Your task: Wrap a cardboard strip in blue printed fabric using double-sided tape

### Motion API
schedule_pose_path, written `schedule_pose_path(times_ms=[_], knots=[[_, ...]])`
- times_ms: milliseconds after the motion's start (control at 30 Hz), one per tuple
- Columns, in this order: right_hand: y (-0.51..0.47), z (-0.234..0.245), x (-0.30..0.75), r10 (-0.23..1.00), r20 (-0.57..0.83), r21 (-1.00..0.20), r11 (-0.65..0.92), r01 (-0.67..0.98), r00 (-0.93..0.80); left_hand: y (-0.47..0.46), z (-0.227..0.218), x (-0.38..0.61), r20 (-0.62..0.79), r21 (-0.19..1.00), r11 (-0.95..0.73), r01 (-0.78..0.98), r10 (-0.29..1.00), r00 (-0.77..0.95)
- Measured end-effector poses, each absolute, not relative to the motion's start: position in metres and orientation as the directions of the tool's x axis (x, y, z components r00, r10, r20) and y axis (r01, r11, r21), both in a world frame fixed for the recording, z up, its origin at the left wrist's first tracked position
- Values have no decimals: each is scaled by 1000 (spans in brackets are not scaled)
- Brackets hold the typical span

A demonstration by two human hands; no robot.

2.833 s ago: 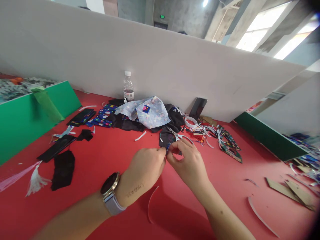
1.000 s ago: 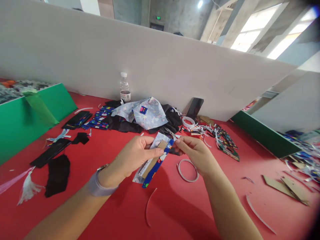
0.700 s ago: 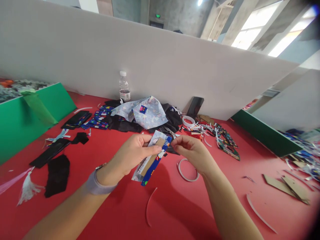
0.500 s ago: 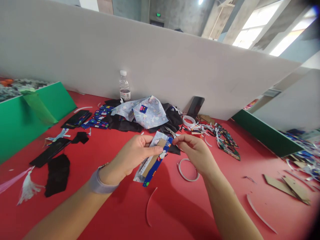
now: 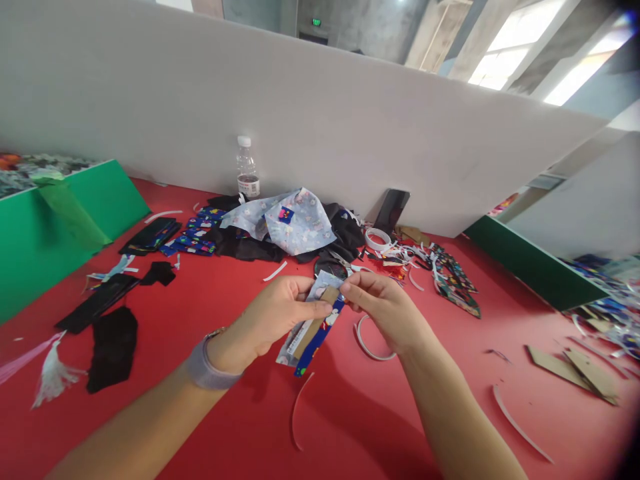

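Between the thumb and fingers of my left hand (image 5: 280, 312) is a small layered piece: pale patterned fabric (image 5: 286, 355), a brown cardboard strip (image 5: 309, 331) on top of it, and a dark blue printed fabric strip (image 5: 319, 337) along the right side. My left thumb presses on the cardboard near its upper end. The fingers of my right hand (image 5: 383, 305) are pinched together at the top right corner, on the end of the blue strip. The piece is tilted and held above the red table (image 5: 225, 413).
Behind my hands lie a fabric pile (image 5: 300, 227), scissors (image 5: 345, 265), a tape roll (image 5: 378, 239) and a phone (image 5: 393, 210). A bottle (image 5: 247, 170) stands by the grey partition (image 5: 310, 120). Black fabric pieces (image 5: 113, 350) lie left, cardboard pieces (image 5: 575, 373) right. Green-walled bins (image 5: 535, 267) flank the table.
My right hand has moved slightly left, closer to the piece's top corner. The held piece has shifted a little right and down. A white strip on the table behind my left hand now shows fully.
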State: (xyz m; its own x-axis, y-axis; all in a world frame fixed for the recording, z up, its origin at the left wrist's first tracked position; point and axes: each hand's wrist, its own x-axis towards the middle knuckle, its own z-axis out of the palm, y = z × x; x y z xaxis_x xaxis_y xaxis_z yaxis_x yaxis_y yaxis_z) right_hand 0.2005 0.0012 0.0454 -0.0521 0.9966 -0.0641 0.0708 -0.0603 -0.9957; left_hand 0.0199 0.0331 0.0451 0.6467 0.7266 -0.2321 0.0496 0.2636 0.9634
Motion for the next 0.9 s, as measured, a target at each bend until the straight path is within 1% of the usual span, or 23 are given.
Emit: schedule_pose_path(times_ms=[100, 200, 367, 533, 633, 767, 867, 900], knots=[[2, 45, 200, 997, -60, -993, -55, 101, -46, 34, 45, 19, -213, 965, 263, 24, 723, 657], [2, 42, 199, 998, -45, -987, -36, 155, -51, 35, 41, 19, -198, 964, 266, 9, 691, 695], [2, 38, 199, 999, -8, -970, 3, 243, -41, 36, 34, 19, -216, 974, 202, 99, 718, 661], [0, 44, 202, 998, -7, -977, 7, 212, -67, 37, 36, 18, -202, 978, 182, 100, 730, 653], [0, 46, 203, 998, -21, -975, -6, 221, -67, 37, 36, 18, -191, 981, 161, 107, 731, 655], [1, 43, 201, 998, -48, -982, -38, 185, -51, 37, 33, 17, -211, 977, 158, 140, 720, 661], [2, 39, 200, 998, -25, -988, -15, 151, -59, 37, 32, 17, -227, 974, 156, 165, 717, 660], [1, 39, 199, 998, -2, -986, 7, 165, -57, 37, 32, 17, -224, 974, 152, 166, 718, 659]])
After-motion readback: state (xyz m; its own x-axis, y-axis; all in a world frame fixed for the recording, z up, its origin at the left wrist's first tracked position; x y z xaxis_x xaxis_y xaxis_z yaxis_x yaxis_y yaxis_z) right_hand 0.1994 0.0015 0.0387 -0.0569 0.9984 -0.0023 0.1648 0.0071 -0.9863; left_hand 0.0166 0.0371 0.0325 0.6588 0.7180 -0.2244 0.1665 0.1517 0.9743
